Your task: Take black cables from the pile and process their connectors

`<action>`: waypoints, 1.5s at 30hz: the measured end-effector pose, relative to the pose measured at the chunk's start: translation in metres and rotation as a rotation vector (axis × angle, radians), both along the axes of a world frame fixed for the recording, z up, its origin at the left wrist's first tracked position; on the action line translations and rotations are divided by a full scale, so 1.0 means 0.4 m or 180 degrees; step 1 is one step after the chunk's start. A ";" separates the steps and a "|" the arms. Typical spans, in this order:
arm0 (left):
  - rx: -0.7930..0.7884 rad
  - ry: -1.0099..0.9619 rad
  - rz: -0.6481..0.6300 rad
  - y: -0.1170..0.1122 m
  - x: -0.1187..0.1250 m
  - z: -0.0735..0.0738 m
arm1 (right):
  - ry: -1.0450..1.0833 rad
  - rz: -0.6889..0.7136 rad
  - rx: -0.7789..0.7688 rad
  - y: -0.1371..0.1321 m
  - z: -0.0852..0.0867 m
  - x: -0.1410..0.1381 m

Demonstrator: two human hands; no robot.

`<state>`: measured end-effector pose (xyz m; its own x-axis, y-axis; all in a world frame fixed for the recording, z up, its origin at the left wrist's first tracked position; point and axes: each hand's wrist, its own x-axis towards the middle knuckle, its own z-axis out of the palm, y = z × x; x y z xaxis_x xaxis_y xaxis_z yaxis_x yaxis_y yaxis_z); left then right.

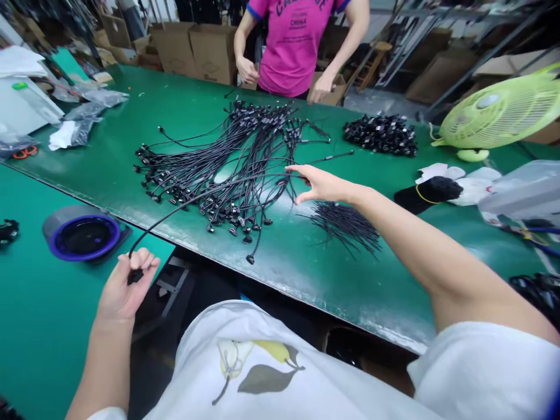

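My left hand (131, 280) is closed around one end of a black cable (179, 205), low at the left beyond the table edge. From there the cable stretches up and right across the pile to the fingertips of my right hand (321, 184). That hand has thumb and fingers apart in a C shape; whether the cable touches them I cannot tell. Beneath the stretched cable lies a large heap of black cables (210, 157) with small plugs at their ends. A bundle of thin black ties (345, 227) lies just below my right hand.
Across the green table (184, 99) stands a co-worker in a pink shirt (293, 46), hands near the far edge. A pile of small black parts (380, 134) and a green fan (499, 111) are at the right. A purple-rimmed round dish (85, 238) sits at the left.
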<state>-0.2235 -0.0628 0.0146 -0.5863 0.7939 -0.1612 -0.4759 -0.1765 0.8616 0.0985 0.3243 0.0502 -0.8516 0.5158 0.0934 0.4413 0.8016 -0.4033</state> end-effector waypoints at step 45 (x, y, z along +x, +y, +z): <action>0.0144 0.0880 -0.2905 0.236 0.395 -0.012 | 0.1951 -0.0861 -0.1638 -0.494 -0.082 0.042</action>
<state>-0.0656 0.0315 0.0096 0.2495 0.9660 -0.0676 -0.2270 0.1262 0.9657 0.1154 0.1268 0.0174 -0.5678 0.7994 0.1962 0.1758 0.3507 -0.9199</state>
